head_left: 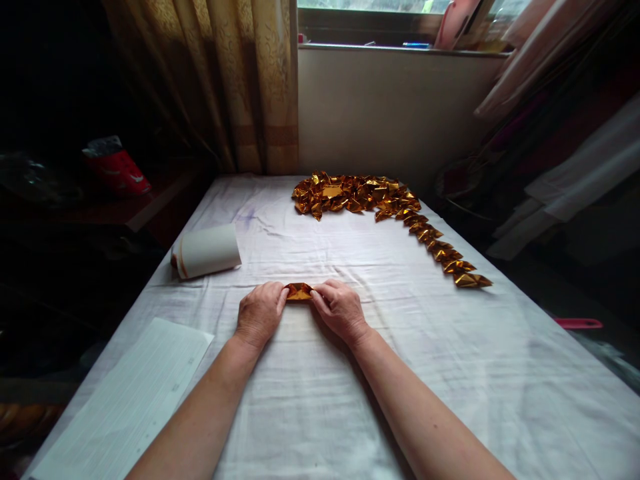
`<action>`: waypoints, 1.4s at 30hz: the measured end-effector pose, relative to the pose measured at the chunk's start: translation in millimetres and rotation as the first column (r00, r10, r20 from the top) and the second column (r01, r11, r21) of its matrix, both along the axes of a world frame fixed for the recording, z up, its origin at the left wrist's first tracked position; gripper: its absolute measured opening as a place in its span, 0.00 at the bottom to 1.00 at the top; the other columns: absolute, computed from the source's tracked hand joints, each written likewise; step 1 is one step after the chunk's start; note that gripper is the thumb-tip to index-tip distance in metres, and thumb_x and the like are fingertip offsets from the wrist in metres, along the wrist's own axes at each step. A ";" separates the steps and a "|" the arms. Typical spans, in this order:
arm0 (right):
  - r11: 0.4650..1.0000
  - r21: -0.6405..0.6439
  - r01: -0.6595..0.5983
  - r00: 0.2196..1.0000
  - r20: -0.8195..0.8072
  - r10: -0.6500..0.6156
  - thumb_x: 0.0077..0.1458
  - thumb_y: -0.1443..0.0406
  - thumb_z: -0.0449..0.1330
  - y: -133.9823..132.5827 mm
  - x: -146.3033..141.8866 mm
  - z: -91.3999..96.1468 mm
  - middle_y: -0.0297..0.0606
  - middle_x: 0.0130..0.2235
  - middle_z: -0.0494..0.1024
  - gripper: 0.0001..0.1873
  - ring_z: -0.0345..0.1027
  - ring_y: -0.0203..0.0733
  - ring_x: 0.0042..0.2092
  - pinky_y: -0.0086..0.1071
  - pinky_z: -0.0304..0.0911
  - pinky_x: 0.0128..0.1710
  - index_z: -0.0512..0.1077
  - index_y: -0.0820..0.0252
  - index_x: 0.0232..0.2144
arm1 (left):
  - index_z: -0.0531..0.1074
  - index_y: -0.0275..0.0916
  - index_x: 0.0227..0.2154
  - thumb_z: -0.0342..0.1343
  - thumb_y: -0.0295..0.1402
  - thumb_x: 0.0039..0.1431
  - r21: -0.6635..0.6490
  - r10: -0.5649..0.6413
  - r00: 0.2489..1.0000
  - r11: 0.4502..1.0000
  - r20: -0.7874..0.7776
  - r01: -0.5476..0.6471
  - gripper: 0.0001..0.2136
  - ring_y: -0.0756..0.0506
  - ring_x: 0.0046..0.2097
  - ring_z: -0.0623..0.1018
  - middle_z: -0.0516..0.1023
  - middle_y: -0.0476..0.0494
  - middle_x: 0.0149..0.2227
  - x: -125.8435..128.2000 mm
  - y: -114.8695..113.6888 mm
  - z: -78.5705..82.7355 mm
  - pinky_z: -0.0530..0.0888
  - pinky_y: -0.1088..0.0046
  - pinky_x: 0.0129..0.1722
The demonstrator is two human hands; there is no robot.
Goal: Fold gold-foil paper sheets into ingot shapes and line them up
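Observation:
A small folded piece of gold foil paper point(299, 291) lies at the middle of the white-clothed table point(400, 373). My left hand point(260, 312) pinches its left end with curled fingers. My right hand point(340, 308) pinches its right end the same way. Both hands rest on the cloth, knuckles up. Beyond them, a heap of several finished gold foil folds point(350, 193) sits at the far edge, and a line of more folds point(445, 253) trails from it toward the right edge.
A rolled sheet of pale paper point(207, 251) lies at the left of the table. A lined white sheet point(130, 400) sits at the near left corner. Curtains point(240, 87) and a windowsill are behind; a red bag point(117, 170) stands on dark furniture at left.

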State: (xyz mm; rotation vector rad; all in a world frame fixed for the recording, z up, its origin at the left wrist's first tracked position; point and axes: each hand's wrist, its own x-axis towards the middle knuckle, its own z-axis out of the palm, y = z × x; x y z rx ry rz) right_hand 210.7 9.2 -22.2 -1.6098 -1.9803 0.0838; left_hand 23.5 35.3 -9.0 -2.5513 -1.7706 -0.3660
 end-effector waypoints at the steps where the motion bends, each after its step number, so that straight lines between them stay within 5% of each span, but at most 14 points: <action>1: 1.000 0.004 0.008 1.000 0.000 -0.008 0.62 0.64 0.55 0.3 0.1 -0.7 0.35 0.31 0.77 0.12 0.69 0.38 0.35 0.29 0.59 0.37 0.78 0.54 0.31 | 0.73 0.41 0.35 0.46 0.36 0.68 -0.007 -0.003 1.000 1.000 0.003 0.003 0.11 0.44 0.39 0.77 0.79 0.44 0.36 0.4 -0.6 0.3 0.68 0.70 0.36; 14: 0.996 0.091 0.011 0.999 -0.045 -0.007 0.61 0.65 0.57 2.1 1.1 -7.2 0.34 0.30 0.77 0.10 0.68 0.37 0.33 0.29 0.58 0.35 0.77 0.55 0.30 | 0.73 0.40 0.37 0.45 0.36 0.69 -0.079 0.004 1.000 0.997 -0.020 -0.005 0.12 0.44 0.41 0.77 0.80 0.45 0.38 4.4 -3.7 4.6 0.67 0.70 0.37; 42: 0.994 0.107 0.034 0.989 -0.147 -0.018 0.59 0.64 0.56 1.3 0.5 -6.2 0.33 0.30 0.77 0.08 0.69 0.38 0.32 0.30 0.59 0.35 0.76 0.56 0.32 | 0.74 0.41 0.34 0.47 0.35 0.68 0.015 -0.028 0.991 1.000 0.128 0.026 0.11 0.45 0.38 0.77 0.80 0.47 0.34 -1.4 -3.7 -2.6 0.66 0.71 0.36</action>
